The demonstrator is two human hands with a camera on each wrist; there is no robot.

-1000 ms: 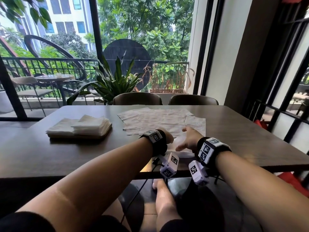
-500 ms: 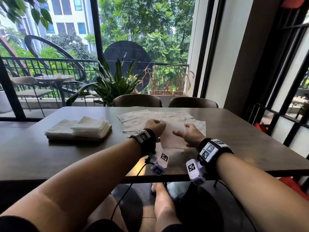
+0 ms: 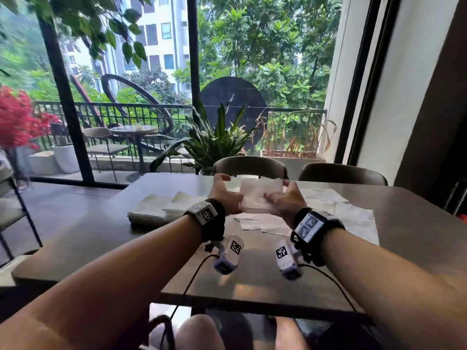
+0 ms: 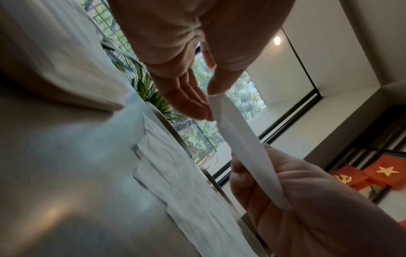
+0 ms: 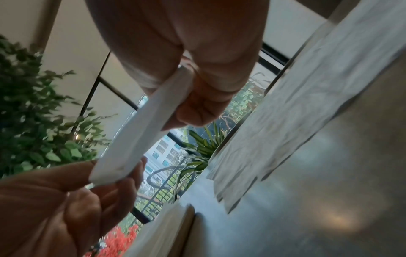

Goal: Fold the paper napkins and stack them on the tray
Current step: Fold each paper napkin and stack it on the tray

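Head view: both hands are raised above the brown worktop [image 3: 252, 281] and hold one white folded napkin [image 3: 260, 195] between them. The left hand [image 3: 225, 195] grips its left edge and the right hand [image 3: 285, 200] grips its right edge, thumbs on the near face. To the left, a tray [image 3: 141, 222] carries a stack of folded napkins [image 3: 161, 207]. Unfolded napkins [image 3: 338, 210] lie spread on the worktop under and to the right of the hands.

Left wrist view: the left hand [image 4: 193, 52] pinches one end of the napkin [image 4: 243, 149] between thumb and fingers; the right hand [image 4: 307, 208] clasps the other end. The napkin shows edge-on, clear of the worktop [image 4: 66, 191].

Right wrist view: the right hand [image 5: 193, 69] is curled round one end of the napkin [image 5: 136, 139], and the left hand [image 5: 66, 200] holds the far end. The spread napkins [image 5: 296, 104] lie on the worktop beside them.
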